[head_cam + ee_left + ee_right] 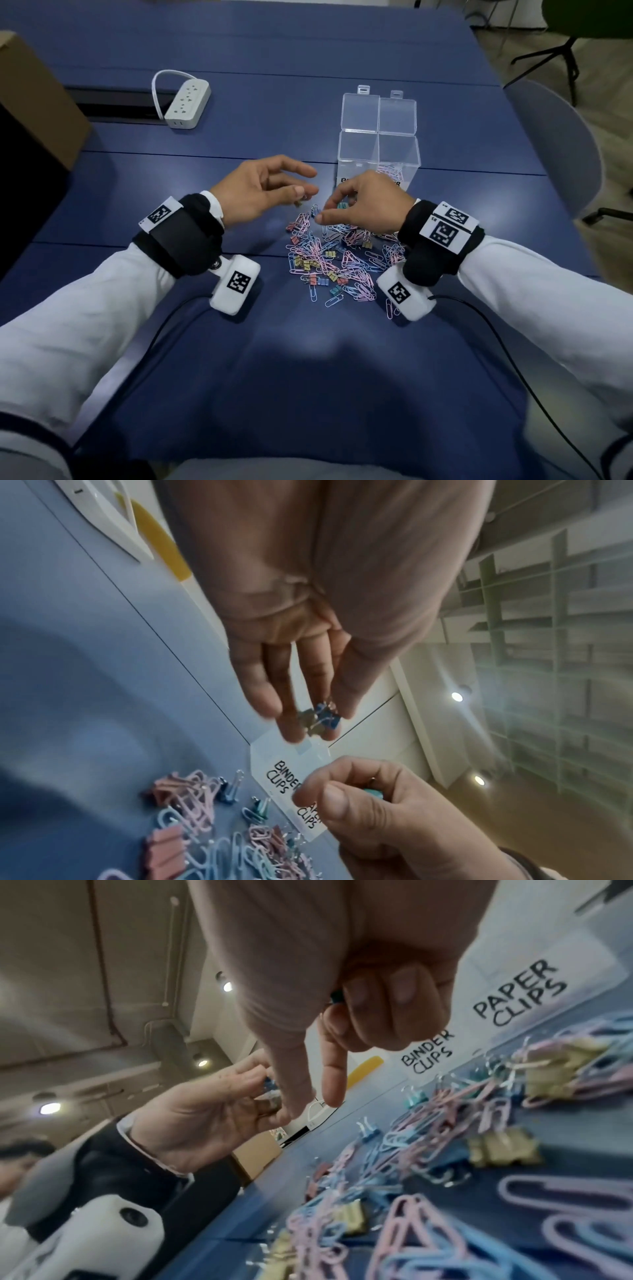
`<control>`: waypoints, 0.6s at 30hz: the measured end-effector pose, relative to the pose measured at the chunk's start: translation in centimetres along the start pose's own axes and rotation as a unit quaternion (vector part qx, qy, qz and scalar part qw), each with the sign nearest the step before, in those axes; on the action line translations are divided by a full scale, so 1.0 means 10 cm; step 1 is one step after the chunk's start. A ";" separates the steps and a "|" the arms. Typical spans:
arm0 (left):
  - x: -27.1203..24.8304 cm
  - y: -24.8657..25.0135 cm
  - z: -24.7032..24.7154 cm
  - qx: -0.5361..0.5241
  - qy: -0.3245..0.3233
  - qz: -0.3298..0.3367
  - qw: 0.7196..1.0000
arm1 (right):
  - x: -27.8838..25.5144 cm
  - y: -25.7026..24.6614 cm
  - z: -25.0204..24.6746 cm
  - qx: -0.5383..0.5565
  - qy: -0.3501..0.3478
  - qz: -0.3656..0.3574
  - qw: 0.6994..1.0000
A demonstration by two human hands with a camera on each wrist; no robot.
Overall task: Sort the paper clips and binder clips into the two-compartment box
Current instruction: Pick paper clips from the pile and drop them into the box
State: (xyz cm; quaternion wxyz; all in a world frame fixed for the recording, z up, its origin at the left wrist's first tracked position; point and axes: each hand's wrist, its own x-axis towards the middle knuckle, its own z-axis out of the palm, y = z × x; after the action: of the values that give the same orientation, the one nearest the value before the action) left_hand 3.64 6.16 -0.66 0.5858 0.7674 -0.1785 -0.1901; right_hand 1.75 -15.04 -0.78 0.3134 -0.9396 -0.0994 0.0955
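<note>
1. In the head view, a blue counter (239, 137) fills most of the frame, with both white-sleeved forearms reaching in from the lower corners toward the middle.
2. A loose pile of paper clips (346, 260) in pink and blue, mixed with small binder clips (308, 264) in yellow, pink, blue and teal, lies on the counter just below the two hands, at the centre of the frame.
3. The clear two-compartment box (378, 150) stands right of centre, just above the pile, with both lids open and tipped away toward the top of the frame. Its front carries the labels "BINDER CLIPS" on the left and "PAPER CLIPS" on the right. Pink and blue paper clips show inside the right compartment.
4. The left hand (260, 190) hovers left of the box, palm turned inward. In the left wrist view its grip is closed on small binder clips, one blue (327, 715) and one dull yellow beside it, pinched between thumb and fingertips.
5. The right hand (363, 202) is directly in front of the box, above the pile. Its curled fingers hold a teal binder clip (342, 205), while the thumb and forefinger point down toward the pile.
6. A white power strip (187, 103) lies in the upper left, and a brown cardboard box (34, 99) sits at the left edge.
</note>
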 end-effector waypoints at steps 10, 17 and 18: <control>0.04 0.07 0.04 -0.029 0.063 0.011 0.998 | -0.03 -0.08 0.02 0.149 0.033 -0.011 0.988; 0.05 0.08 0.08 -0.069 0.096 -0.007 0.993 | -0.06 -0.06 -0.01 0.184 0.039 -0.005 0.982; 0.04 0.08 0.09 -0.071 0.097 -0.010 0.993 | -0.06 -0.06 0.00 0.179 0.039 -0.006 0.983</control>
State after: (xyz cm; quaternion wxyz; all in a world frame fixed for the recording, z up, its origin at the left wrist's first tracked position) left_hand 3.53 5.00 -0.19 0.6511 0.7406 -0.0998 -0.1330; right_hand 1.11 -14.75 -0.33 0.4809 -0.8705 -0.0742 0.0736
